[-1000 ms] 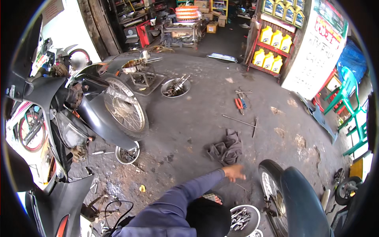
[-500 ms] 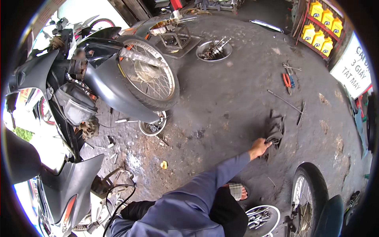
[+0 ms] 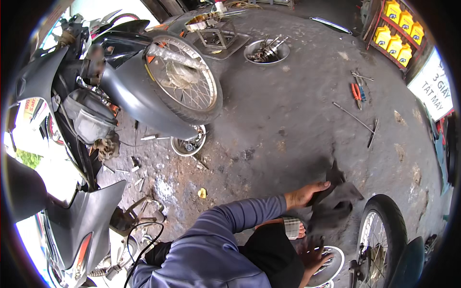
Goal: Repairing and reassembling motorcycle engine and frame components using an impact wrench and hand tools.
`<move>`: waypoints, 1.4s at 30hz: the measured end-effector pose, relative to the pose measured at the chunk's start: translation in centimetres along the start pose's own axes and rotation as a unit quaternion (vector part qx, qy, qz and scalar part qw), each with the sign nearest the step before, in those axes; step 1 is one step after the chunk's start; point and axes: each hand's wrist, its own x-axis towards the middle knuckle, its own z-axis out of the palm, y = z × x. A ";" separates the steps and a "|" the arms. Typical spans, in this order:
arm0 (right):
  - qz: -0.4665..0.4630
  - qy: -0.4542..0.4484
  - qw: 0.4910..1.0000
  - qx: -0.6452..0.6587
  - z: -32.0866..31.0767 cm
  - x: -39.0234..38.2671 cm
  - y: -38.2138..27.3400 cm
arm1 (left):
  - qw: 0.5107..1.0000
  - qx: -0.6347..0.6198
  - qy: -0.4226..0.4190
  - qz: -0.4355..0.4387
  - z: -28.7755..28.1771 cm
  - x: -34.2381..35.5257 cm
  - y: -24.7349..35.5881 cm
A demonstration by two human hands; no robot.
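My left hand (image 3: 306,195) reaches across to the right in a blue-grey sleeve. Its thumb presses over a dark grey cloth (image 3: 330,211), which hangs loose and smeared by motion above the floor. Below the cloth, my right hand (image 3: 314,260) shows near the lower edge, fingers spread and partly blurred, holding nothing that I can see. Behind that hand lies a round metal basin (image 3: 340,270), its contents mostly covered. My sandalled foot (image 3: 294,228) rests on the floor between the two hands.
A motorcycle (image 3: 139,96) stands at the left, a wheel (image 3: 379,235) at the right. Small parts fill a bowl (image 3: 188,144) and a farther basin (image 3: 266,52). Red-handled pliers (image 3: 356,95) and a long T-shaped tool (image 3: 355,118) lie on the floor. Yellow bottles (image 3: 394,47) line a shelf.
The cloth has come up off the floor toward me in my left hand and spread out of its bundle. My right hand has appeared over the near basin. The view has shifted slightly.
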 end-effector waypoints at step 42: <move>-0.491 -0.073 0.792 -0.356 14.1 3.3 -2.8 | 0.956 0.270 -0.035 0.108 2.9 3.3 0.4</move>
